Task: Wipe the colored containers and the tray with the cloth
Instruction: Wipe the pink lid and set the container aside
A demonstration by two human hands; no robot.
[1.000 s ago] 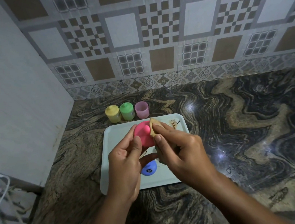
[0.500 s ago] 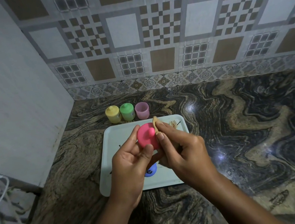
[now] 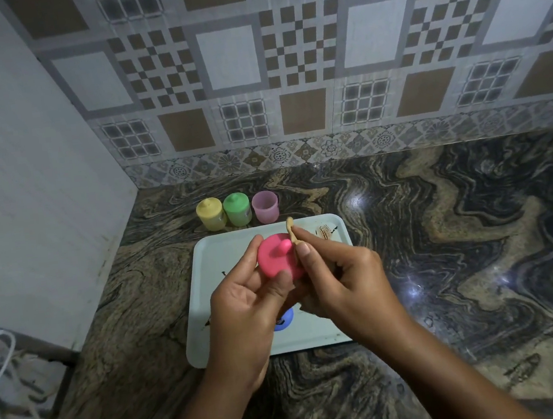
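Head camera view: the left hand [image 3: 244, 302] holds a round pink plastic lid with a little knob on top [image 3: 278, 255], fingers wrapped around its edge, up in the air over the tray. The right hand [image 3: 338, 281] is closed on a small tan cloth [image 3: 292, 233], pinched between thumb and fingers and pressed to the lid's right edge.

A second ago the cloth lay wider over the top right of the lid. Now it looks thin and stands up beside the rim, and the whole pink top with its knob shows. The lid also faces the camera more. I think the wipe has gone from the top to the edge, so this lid is nearly clean.

The pale blue-green flat plastic tray [image 3: 224, 249] rests on the dark swirly stone bench [image 3: 476, 221]. It has a brown smear [image 3: 325, 231] near its far right corner and small dark marks, so it still looks dirty. A blue round thing [image 3: 286, 320] peeks out under the hands; I cannot tell if it is a lid or a pot.

Behind the tray stand a yellow lidded pot [image 3: 211, 214], a green lidded pot [image 3: 237, 209] and a light purple open pot [image 3: 265, 206], side by side.
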